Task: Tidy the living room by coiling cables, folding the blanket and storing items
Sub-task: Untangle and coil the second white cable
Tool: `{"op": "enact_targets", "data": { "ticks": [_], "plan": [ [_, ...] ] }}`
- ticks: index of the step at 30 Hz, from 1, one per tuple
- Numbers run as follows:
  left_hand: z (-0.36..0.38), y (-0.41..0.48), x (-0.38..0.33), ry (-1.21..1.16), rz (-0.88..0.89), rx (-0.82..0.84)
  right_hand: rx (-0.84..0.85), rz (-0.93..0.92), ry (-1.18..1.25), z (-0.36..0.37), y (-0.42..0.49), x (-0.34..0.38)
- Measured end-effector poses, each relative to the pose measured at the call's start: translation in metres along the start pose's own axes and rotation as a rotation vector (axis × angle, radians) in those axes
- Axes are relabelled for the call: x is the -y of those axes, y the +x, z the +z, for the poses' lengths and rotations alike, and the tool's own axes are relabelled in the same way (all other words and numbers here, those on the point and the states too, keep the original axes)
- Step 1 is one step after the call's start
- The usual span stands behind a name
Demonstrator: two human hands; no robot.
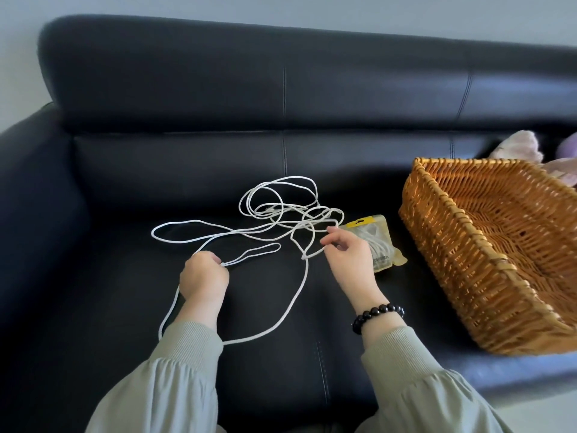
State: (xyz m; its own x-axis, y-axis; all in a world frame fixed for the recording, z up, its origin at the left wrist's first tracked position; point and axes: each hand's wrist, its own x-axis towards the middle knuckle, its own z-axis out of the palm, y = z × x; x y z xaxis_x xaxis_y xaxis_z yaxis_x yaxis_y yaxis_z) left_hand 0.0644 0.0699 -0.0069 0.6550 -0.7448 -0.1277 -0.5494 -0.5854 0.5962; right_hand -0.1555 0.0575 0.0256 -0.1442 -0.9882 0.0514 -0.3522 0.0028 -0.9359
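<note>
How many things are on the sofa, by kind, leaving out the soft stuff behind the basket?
Loose white cable: 1
Packaged cable in a yellow-topped pouch: 1
Wicker basket: 1
Total: 3

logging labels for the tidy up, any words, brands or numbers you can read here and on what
No text here is readable.
Packet with the yellow top, on the sofa: a dark strip of print near its lower end, too blurred to read.
Basket, cable, bracelet: no text.
</note>
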Motion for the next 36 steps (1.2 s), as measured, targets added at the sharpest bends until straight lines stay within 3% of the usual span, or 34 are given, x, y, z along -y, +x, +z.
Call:
{"op": "enact_targets", "data": {
  "ticks": [4,10,18,21,25,30,36],
  "plan": [
    [-0.001,-0.005,-0.009,-0.071,0.105,-0.012,-0.019,-0.059,0.068,0.003,-0.006,0.008],
    [0.004,-0.012,-0.009,0.224,0.224,0.071,-0.083,-0.132,0.029,0.007,-0.012,0.012],
    [0.01,-0.021,-0.021,-0.211,0.319,0.219,-0.099,-0.009,0.328,0.002,-0.011,0.019],
    [0.015,-0.03,-0.027,-0.255,0.428,0.332,-0.051,0.023,0.303,0.0,-0.014,0.02],
    [0.023,-0.037,-0.034,-0.452,0.419,0.426,-0.055,-0.006,0.201,-0.002,-0.019,0.02],
    [0.012,-0.042,-0.045,-0.66,0.42,0.376,-0.093,-0.022,0.094,-0.012,-0.022,0.022],
    [-0.002,-0.044,-0.045,-0.766,0.395,0.228,-0.166,0.053,0.137,-0.014,-0.021,0.019]
  ]
}}
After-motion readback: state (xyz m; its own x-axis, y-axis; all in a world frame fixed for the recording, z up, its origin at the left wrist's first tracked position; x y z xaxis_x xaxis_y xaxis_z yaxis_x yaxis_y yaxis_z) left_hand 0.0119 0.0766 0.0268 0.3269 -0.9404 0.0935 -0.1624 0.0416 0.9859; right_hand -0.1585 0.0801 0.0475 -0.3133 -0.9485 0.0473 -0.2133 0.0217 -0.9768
